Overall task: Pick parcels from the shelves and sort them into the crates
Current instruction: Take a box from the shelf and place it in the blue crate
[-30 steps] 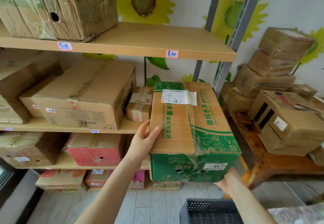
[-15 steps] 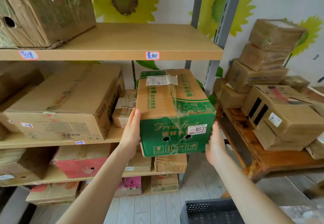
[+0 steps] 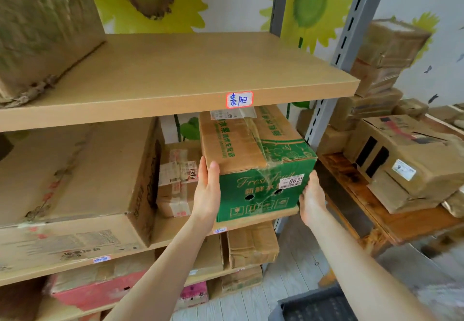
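A green and brown fruit box (image 3: 253, 160) with a white 0835 label stands on the right end of the middle shelf (image 3: 175, 230), its green front facing me. My left hand (image 3: 208, 190) presses flat against the box's left side with straight fingers. My right hand (image 3: 311, 195) presses on its lower right corner, and its fingers are hidden behind the box. A dark grey crate (image 3: 313, 305) sits on the floor at the bottom right.
A small taped parcel (image 3: 178, 177) and a large cardboard box (image 3: 75, 182) sit left of the fruit box. The upper shelf board (image 3: 175, 104) hangs just above it. A grey upright (image 3: 324, 110) and a wooden bench (image 3: 351, 182) stacked with parcels stand to the right.
The fruit box has gone from being held in the air near me to resting on the middle shelf. My right hand moved from under it to its right side.
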### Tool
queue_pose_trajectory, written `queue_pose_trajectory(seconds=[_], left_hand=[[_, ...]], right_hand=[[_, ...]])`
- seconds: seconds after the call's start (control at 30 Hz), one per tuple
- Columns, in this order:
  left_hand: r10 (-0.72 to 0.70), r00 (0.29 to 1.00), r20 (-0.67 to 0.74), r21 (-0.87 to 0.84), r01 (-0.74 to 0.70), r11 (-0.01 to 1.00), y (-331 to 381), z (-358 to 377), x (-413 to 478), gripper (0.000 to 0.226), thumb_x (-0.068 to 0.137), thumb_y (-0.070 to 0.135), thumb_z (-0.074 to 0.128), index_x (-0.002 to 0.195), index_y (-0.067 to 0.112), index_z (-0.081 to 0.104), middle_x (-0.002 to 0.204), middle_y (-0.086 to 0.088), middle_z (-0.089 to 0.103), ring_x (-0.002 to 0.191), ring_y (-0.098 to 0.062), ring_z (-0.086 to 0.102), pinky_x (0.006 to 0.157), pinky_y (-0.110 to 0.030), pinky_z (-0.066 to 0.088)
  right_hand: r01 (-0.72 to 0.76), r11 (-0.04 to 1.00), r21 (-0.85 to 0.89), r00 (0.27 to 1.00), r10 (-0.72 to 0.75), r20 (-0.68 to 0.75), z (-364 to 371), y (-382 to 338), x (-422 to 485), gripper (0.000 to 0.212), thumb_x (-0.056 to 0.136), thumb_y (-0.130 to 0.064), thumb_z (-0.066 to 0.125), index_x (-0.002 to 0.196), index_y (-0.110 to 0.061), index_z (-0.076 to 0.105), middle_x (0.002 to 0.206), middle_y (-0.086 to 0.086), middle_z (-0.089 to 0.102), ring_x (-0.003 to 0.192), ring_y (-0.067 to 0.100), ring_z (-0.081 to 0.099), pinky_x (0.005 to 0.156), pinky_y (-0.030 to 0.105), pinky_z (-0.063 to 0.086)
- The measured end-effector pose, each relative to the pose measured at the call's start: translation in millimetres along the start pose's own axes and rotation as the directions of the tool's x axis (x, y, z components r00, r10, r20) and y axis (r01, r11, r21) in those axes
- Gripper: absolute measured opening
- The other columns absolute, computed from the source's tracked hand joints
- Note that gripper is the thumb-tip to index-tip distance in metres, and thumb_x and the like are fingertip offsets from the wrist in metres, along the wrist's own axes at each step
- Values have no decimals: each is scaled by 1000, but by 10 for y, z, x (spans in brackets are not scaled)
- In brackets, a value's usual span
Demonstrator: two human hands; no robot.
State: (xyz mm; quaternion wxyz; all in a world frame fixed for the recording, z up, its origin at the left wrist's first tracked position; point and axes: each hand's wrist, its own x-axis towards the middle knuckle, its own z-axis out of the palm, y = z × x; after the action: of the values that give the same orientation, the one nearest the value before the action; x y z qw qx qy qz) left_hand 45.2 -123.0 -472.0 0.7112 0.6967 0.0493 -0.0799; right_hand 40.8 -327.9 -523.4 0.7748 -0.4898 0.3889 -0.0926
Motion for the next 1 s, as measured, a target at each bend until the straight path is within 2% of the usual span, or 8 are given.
queue_pose_trajectory(seconds=[0.1,0.23,0.37,0.47,0.63,0.73,0.9,1.0], left_hand=[[-38,999,37,9,38,999,14,-85,4,56,92,59,27,144,40,20,143,7,41,130,-17,41,114,-41,27],[106,993,-59,154,-96,983,0,-468,-73,46,97,41,35,138,20,40,127,5,50,113,-7,43,97,-22,29],[169,975,-146,438,-89,895,-241,-815,51,48,97,26,41,142,10,33,145,-7,38,135,-21,36,106,-25,27],[101,983,-152,480,-15,877,-368,-889,151,51,96,27,41,142,8,30,145,-11,40,134,-27,38,109,-34,31],[93,976,-198,530,27,847,-467,-931,287,53,95,31,41,141,7,29,144,-17,39,133,-33,38,108,-43,36],[42,977,-211,550,83,831,-490,-932,350,51,96,28,40,139,3,30,140,-19,42,129,-35,43,104,-38,39],[6,944,-329,565,192,803,-397,-857,300,38,97,19,39,126,-5,38,131,-24,42,118,-40,46,94,-38,39],[23,916,-400,496,195,847,-447,-812,206,39,95,14,40,127,-8,38,129,-27,43,117,-41,44,96,-40,36]], right_hand=[[41,996,75,992,-32,-120,47,-8,-166,46,95,-40,39,130,-12,49,131,4,54,115,24,52,92,35,45],[219,954,206,955,-167,-246,125,224,-875,30,94,-11,44,122,-3,54,127,10,57,111,18,56,100,30,41],[512,850,-128,859,-504,91,552,816,-1522,17,93,-26,48,95,-18,63,106,0,68,93,7,66,84,16,52],[726,521,-449,687,-530,497,1019,1067,-1466,41,92,-43,41,117,-16,58,119,-14,58,114,-7,50,101,14,38],[559,305,-771,825,-295,482,1566,1225,-977,44,95,-10,41,138,-7,34,139,13,44,130,28,41,110,35,32],[465,430,-774,884,-276,378,1642,1251,-891,44,95,-15,40,137,-2,33,136,18,47,124,32,46,106,38,36],[456,417,-786,883,-318,344,1676,1190,-936,32,98,-19,35,119,2,47,121,18,57,116,33,51,101,35,36],[461,515,-722,885,-320,338,1619,1148,-1031,26,97,-15,38,112,4,47,114,20,58,110,35,53,93,35,41]])
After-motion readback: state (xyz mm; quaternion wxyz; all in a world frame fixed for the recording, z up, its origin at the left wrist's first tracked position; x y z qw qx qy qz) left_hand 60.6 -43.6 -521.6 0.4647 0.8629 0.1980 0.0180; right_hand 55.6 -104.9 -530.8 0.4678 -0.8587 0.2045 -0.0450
